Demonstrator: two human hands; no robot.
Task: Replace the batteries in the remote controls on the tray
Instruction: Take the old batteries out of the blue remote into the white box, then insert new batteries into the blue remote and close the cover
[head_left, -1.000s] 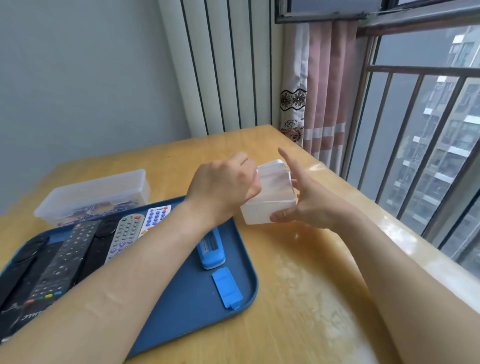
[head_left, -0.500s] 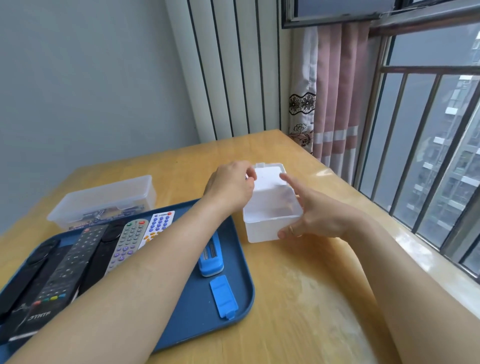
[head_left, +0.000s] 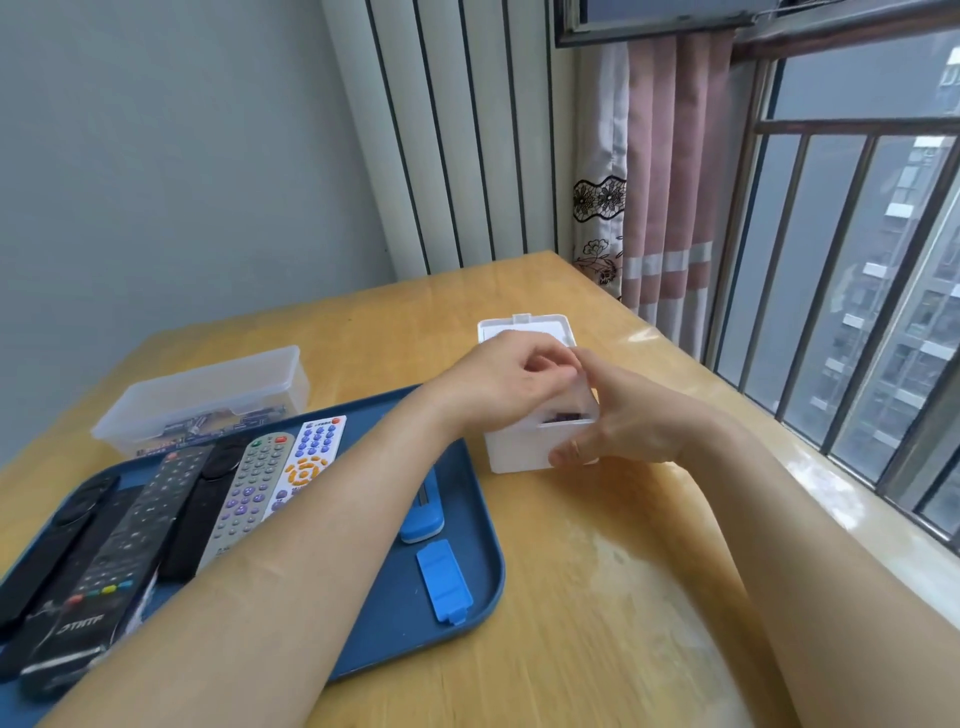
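A small white plastic box (head_left: 519, 454) stands on the table just right of the blue tray (head_left: 389, 639), its hinged lid (head_left: 524, 326) tipped open at the back. My right hand (head_left: 628, 423) grips the box's right side, thumb on the front. My left hand (head_left: 501, 384) hovers over the opening with fingers curled down into it; what they hold is hidden. Dark items (head_left: 563, 415) show inside the box. On the tray lie several remotes (head_left: 249, 493), a blue remote (head_left: 422, 526) partly under my left forearm, and its loose blue battery cover (head_left: 444, 579).
A clear lidded container (head_left: 208, 392) with batteries inside sits on the table behind the tray. The wooden table (head_left: 597, 597) ends at a window with bars (head_left: 831, 312) on the right. A curtain (head_left: 660, 208) hangs at the far corner.
The white box has come down from a tilted hold onto the table and its lid has swung open. My left hand has moved from the lid into the opening.
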